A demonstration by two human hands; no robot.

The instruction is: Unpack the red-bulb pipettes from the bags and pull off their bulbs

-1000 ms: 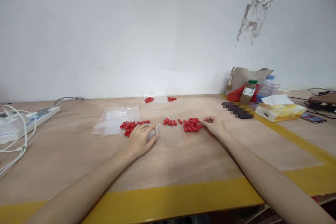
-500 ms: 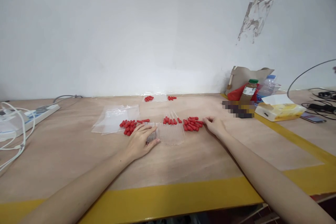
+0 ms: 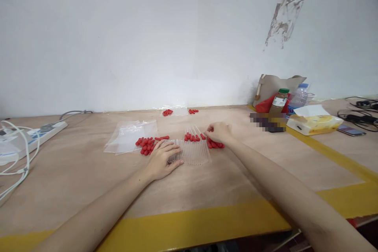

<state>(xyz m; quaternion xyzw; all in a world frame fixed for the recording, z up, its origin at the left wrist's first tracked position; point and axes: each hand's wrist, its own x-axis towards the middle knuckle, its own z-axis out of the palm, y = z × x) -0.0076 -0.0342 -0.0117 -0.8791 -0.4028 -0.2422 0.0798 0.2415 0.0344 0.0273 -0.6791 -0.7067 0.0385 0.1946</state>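
A row of clear glass tubes (image 3: 193, 151) lies on the brown table (image 3: 88, 181). My left hand (image 3: 162, 158) rests flat on the row's left end, fingers stretched out. Red rubber bulbs lie in heaps: one to the left (image 3: 147, 143), one to the right (image 3: 215, 144). A few finished tubes with red bulbs (image 3: 192, 137) lie just behind the row. My right hand (image 3: 217, 132) hovers over the right heap with its fingers curled down; what they hold, if anything, is hidden.
Clear plastic bags (image 3: 130, 134) lie left of the bulbs; more bulbs (image 3: 167, 112) sit near the wall. A power strip (image 3: 38, 133) with white cables is far left. A bag (image 3: 274, 88), bottles (image 3: 279, 102), a tissue box (image 3: 314, 124) and a phone (image 3: 351, 130) stand right. Yellow tape (image 3: 191, 226) marks the front edge.
My right hand has moved left from beside the right heap to over it, near the finished tubes. My left hand has slid slightly right along the tube row.
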